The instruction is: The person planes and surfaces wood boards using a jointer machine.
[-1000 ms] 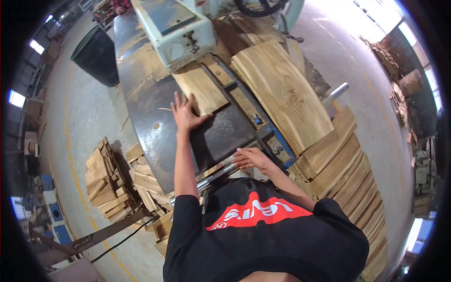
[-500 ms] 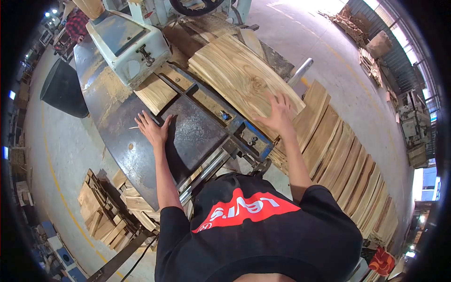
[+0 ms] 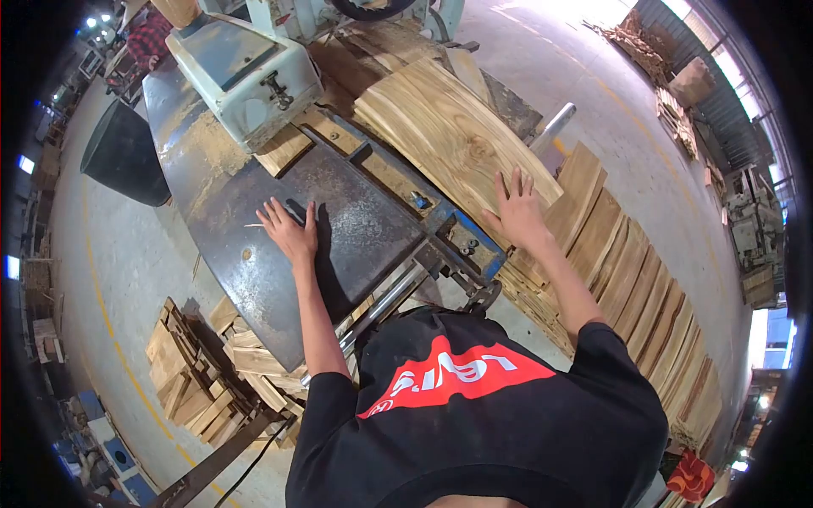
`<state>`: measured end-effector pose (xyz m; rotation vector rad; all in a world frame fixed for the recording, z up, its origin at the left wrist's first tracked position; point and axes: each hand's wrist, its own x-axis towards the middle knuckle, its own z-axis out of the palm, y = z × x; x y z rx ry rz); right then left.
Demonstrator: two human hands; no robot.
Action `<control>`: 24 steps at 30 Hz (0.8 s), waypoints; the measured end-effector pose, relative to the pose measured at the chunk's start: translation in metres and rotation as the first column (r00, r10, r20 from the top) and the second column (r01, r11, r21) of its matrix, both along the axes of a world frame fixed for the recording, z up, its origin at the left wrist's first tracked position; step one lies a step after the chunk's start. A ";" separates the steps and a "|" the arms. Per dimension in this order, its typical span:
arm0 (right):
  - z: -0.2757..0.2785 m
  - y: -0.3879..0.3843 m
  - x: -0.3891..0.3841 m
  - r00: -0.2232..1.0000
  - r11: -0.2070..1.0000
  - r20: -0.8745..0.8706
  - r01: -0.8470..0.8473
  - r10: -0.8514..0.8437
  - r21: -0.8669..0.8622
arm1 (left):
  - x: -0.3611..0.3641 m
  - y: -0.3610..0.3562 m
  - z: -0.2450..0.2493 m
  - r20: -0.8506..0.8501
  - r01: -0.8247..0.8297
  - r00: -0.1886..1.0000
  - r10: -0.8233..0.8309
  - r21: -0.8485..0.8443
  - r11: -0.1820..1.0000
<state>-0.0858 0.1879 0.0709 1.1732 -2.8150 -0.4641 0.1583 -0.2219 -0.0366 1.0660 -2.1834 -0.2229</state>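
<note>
My left hand (image 3: 293,234) is over the dark metal machine table (image 3: 360,207), its fingers spread and nothing in them. Ahead of it, a short end of a wooden board (image 3: 284,150) sticks out from beneath the pale machine housing (image 3: 254,89). On the right, my right hand (image 3: 519,217) is open at the near end of a stack of wide, light planks (image 3: 453,123). Its fingertips overlap the top plank close to the edge. Between the hands runs a blue-edged metal fence (image 3: 461,241) with sawdust in its recesses.
A long row of planks (image 3: 622,271) lies to my right. Offcuts (image 3: 190,372) are heaped at lower left, near a black bin (image 3: 127,157) standing beyond the table. A person in a checked shirt (image 3: 146,42) is at the far left. Sawdust (image 3: 212,140) covers part of the table.
The board has slid farther under the machine housing, leaving a shorter end showing. My left hand has come back from it slightly, and my right hand has shifted toward the planks' near edge.
</note>
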 end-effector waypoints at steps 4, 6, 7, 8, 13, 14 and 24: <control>0.002 0.003 -0.003 0.986 0.978 -0.046 -0.155 0.163 0.139 | 0.003 0.003 0.000 -0.050 0.035 0.998 -0.037 -0.031 0.999; -0.009 0.009 -0.005 0.968 0.958 -0.054 -0.232 0.244 0.167 | 0.000 -0.003 -0.002 -0.063 0.046 0.997 -0.049 -0.053 0.998; -0.013 0.013 -0.007 0.959 0.950 -0.071 -0.260 0.275 0.172 | 0.001 -0.002 -0.002 -0.066 0.049 0.996 -0.053 -0.056 0.997; -0.017 0.015 -0.010 0.948 0.940 -0.085 -0.290 0.308 0.178 | 0.000 -0.002 -0.002 -0.069 0.043 0.996 -0.047 -0.062 0.997; 0.038 0.001 -0.015 0.947 0.978 0.263 -0.203 0.184 0.047 | -0.001 -0.008 -0.004 -0.093 0.055 0.994 -0.062 -0.078 0.995; 0.067 -0.004 -0.020 0.944 0.992 0.306 -0.129 0.122 0.003 | -0.001 -0.011 -0.005 -0.108 0.067 0.991 -0.076 -0.080 0.995; 0.013 0.035 -0.094 0.945 0.841 0.297 0.268 -0.135 -0.470 | 0.010 0.039 0.019 -0.403 0.069 0.910 -0.101 -0.092 0.993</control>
